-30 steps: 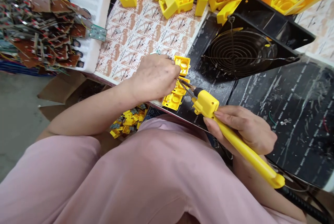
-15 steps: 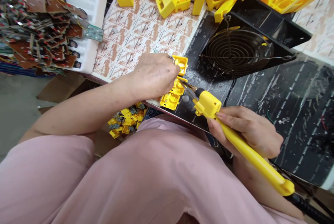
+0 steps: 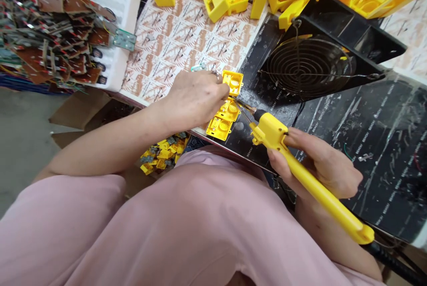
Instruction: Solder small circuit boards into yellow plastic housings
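My left hand [image 3: 195, 101] touches a yellow plastic box [image 3: 227, 111] on the desk [image 3: 267, 152], I cannot tell if its grip holds; my right hand [image 3: 320, 161] grips a yellow soldering iron [image 3: 310, 183].

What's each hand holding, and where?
The right hand grips a yellow soldering iron by its handle. The left hand is at a yellow plastic housing; whether it holds it cannot be told.

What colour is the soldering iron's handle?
The soldering iron handle is bright yellow, shown best in the head view.
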Demonstrator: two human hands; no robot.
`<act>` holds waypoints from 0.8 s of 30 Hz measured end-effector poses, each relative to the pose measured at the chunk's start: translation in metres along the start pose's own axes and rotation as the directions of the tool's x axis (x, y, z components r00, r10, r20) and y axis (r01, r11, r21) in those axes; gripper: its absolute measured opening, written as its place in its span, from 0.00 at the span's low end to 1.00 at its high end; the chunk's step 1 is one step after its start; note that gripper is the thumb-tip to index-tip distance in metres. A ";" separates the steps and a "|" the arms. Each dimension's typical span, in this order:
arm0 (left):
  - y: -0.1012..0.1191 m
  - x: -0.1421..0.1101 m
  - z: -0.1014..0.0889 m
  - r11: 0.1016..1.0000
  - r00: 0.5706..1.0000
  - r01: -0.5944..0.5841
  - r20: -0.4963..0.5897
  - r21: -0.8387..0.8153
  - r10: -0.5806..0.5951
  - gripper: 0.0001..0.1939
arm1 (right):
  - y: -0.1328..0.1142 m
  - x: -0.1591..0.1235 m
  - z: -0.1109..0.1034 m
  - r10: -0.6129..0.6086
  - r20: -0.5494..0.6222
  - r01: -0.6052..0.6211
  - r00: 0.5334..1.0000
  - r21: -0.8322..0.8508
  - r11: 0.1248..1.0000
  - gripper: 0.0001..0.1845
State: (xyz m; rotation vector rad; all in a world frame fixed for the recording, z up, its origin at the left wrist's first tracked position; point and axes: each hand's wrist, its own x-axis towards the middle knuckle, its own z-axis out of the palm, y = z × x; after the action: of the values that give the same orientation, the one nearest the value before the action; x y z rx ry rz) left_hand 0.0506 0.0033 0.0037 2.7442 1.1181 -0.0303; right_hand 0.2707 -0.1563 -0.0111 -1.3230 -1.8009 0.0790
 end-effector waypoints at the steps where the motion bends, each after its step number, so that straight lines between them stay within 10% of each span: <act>1: -0.004 -0.005 0.002 1.000 0.999 -0.008 -0.036 -0.025 0.007 0.14 | 0.000 -0.002 0.000 0.027 -0.008 -0.027 1.000 -0.012 1.000 0.34; 9: -0.020 -0.034 0.026 0.964 0.953 -0.136 -0.297 -0.230 0.063 0.13 | 0.000 -0.007 -0.006 0.053 0.014 -0.053 0.999 0.010 0.999 0.39; 24: -0.019 -0.032 0.034 0.979 0.954 -0.164 -0.273 -0.124 0.125 0.16 | 0.012 0.017 -0.005 -0.163 0.116 0.137 0.980 0.203 0.970 0.15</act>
State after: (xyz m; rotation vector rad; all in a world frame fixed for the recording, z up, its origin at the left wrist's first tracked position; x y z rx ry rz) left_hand 0.0166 -0.0116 -0.0302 2.7453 0.9290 0.4319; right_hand 0.2825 -0.1396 -0.0040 -1.0613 -1.9454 0.2578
